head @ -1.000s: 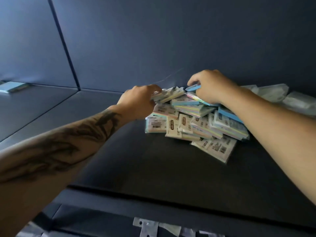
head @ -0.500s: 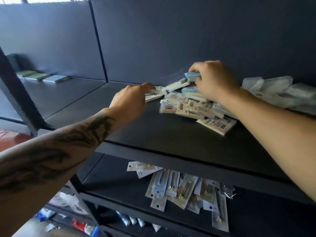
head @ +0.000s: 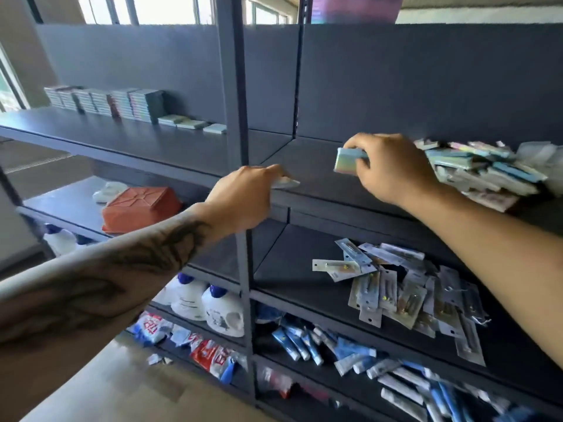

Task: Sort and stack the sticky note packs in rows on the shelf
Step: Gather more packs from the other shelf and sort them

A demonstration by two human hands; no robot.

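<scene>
Reaching out over the dark shelf (head: 316,181), we have both forearms stretched forward, the left one tattooed. Our left hand (head: 243,199) sits at the shelf's front edge near the upright post (head: 234,123), its fingers curled round a thin pale pack (head: 285,183) whose corner pokes out past the knuckles; how thick that pack is we cannot tell. Our right hand (head: 393,169) hovers a little farther in, above the shelf board, its thumb and fingers pinching a sticky note pack (head: 347,159) with a blue top and pastel-striped side, held clear of the surface.

Just beyond the right wrist lies the loose heap of sticky note packs (head: 484,172), tumbled together at the right end of the same shelf, some blue-topped, some label-up, with crumpled clear wrappers (head: 536,150) behind them.

Below our arms, the next shelf down carries a scatter of flat carded blister packs (head: 396,290), and lower still lie blue and white tubes (head: 350,357). To the lower left stand white bottles with blue caps (head: 207,303), and an orange tub (head: 140,208) lies upside down one bay over.

Farthest away, in the left bay at the same height as our hands, neat stacks of sticky note packs (head: 106,102) stand in a row against the back panel, with three low packs (head: 192,123) laid beside them toward the post.
</scene>
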